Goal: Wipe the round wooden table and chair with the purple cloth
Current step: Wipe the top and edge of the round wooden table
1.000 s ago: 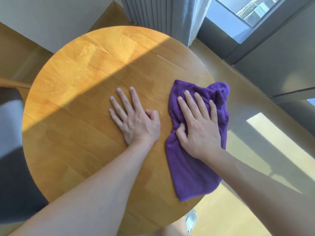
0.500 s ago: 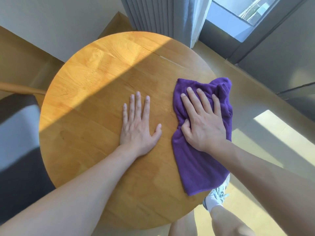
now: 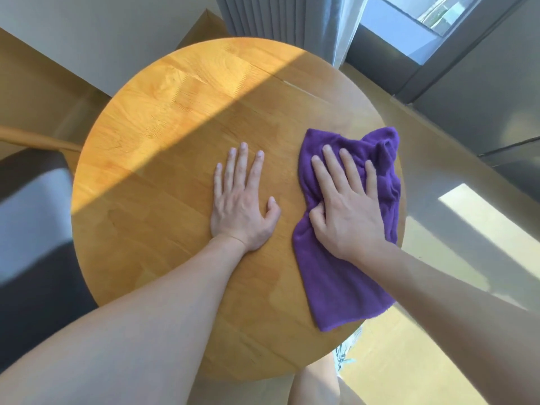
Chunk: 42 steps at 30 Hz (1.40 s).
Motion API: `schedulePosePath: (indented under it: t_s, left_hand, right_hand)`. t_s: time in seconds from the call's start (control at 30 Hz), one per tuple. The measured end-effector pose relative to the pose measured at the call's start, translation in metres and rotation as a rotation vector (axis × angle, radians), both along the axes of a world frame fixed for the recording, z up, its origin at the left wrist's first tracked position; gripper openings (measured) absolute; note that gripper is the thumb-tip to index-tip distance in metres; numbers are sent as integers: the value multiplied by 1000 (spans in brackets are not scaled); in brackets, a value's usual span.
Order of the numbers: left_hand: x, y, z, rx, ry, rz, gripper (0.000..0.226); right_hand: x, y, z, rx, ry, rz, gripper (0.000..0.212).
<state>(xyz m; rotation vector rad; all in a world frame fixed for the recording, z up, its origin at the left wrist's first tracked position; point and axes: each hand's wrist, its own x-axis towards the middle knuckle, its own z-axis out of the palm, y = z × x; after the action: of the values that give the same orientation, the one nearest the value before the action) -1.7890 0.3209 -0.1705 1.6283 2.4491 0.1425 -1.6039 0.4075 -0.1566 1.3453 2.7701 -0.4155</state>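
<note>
the right hand (image 3: 347,211) presses the purple cloth (image 3: 344,276) flat on the desk (image 3: 175,118) near its right edge, fingers straight, thumb tucked into a fold to drag it; the left hand (image 3: 242,211) lies open beside it, likely bracing.

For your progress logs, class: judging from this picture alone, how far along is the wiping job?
Done: nothing shows for certain; wiped wood looks no different. In hand: the right hand presses the cloth flat near the table's right edge, while the left hand rests on bare wood. Left: seemingly the sunlit far-left part, and the chair, untouched.
</note>
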Motion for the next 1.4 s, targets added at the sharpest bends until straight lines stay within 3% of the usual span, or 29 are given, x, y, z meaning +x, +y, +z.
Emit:
schedulePosePath:
  t_s: [0.13,0.23,0.43,0.67,0.77,0.93,1.2,1.4]
  left_hand:
    - [0,1,0,13,-7,2,87]
    - [-1,0,0,34,0,7,86]
    - [-2,1,-1,37,30,-8,86]
    - [-2,-1,-3,69,21,-12,87]
    - [-3,-2,-3,70,11,-27,89]
    - [-5,0,-3,69,18,-30,90]
    - [-4,2,-4,81,14,-26,90]
    - [-2,0,-1,94,9,-31,90]
  right_hand:
    - [36,14,5,2,-19,225,74]
    - [32,26,3,29,-43,241,77]
    - [2,45,-9,93,-24,142,77]
    - [-48,8,-5,41,75,-315,76]
    - [-46,-9,-3,-11,61,-313,77]
    - [-9,10,4,-59,121,-124,77]
    - [-25,28,-1,20,51,-559,77]
    - [-29,-12,-4,4,49,-454,77]
